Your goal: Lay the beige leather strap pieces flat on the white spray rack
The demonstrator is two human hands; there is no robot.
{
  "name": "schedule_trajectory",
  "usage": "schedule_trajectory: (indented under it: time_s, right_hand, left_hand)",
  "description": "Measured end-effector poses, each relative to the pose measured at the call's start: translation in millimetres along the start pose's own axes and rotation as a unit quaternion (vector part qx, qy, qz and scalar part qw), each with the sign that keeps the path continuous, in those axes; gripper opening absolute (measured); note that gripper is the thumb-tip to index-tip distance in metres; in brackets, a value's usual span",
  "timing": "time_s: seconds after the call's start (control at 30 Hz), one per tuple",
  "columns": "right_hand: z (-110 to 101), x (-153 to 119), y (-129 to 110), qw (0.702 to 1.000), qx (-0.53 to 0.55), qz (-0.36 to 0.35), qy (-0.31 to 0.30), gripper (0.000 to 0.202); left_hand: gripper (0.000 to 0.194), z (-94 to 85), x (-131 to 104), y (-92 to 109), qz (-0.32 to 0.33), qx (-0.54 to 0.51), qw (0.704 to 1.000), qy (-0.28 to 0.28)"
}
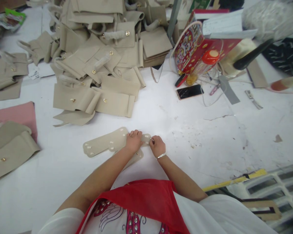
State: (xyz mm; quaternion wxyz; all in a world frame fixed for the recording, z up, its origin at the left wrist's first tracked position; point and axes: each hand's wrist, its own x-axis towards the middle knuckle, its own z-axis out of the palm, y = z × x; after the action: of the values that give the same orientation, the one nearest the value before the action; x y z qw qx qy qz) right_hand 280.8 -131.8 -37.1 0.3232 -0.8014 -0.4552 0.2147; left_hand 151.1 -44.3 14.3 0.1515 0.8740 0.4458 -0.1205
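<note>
- The left hand [134, 142] is lying palm down on the beige pieces, its fingers over them; I cannot tell if it grips any edge, because its underside is hidden.
- The right hand [158, 146] has the thumb and fingertips together, at the right end of the small piece [146, 140]; what is clamped between them is too small to tell.
- The small piece comes out from under the left hand, between the two hands, flat on the white table [185, 126].
- To the left lies the long strip [100, 142], with pale tabs near its ends; its right end is just beside the left hand.
- The lower strip [137, 157] lies nearer to the body, partly covered by the left forearm.
- A bracelet [161, 155] is around the right wrist.
- Beyond the hands there is a heap of beige bags [88, 61], many with gold-coloured fittings.
- Farther to the right, the phone [189, 92] lies near a bottle with red lid [210, 57], in front of the red bag [188, 48].
</note>
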Motion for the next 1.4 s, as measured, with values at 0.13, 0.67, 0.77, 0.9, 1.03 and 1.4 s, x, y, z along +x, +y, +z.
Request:
schedule_trajectory:
  time_s: [0.13,0.67,0.77,0.9,1.03,1.4]
  right_hand:
    - [-2.7,-4.1,4.2,0.999,0.03,0.026,0.026,0.01]
    - [-22.7,2.9,12.6,0.934,0.285,0.212,0.042,0.024]
    - [-24.0,3.5,13.8,0.926,0.303,0.223,0.035,0.023]
    - [-25.6,4.9,14.1,0.918,0.321,0.232,0.025,0.023]
    - [-25.1,6.1,12.9,0.915,0.327,0.236,0.018,0.023]
    - [-24.0,6.9,14.3,0.915,0.324,0.24,0.007,0.024]
  left_hand:
    - [0.047,-2.4,4.7,-3.0,-0.03,0.004,0.999,-0.025]
    - [0.029,-92.5,-2.9,-43.1,0.063,-0.015,0.993,0.098]
    - [0.027,-128.1,-22.3,-68.4,0.022,-0.071,0.984,0.165]
    - [0.031,-147.4,-61.5,-93.7,-0.007,-0.233,0.969,0.082]
    - [0.031,-103.6,-84.6,-102.3,-0.018,-0.325,0.943,-0.065]
    - [0.065,15.5,-112.6,-111.6,-0.017,-0.263,0.964,-0.046]
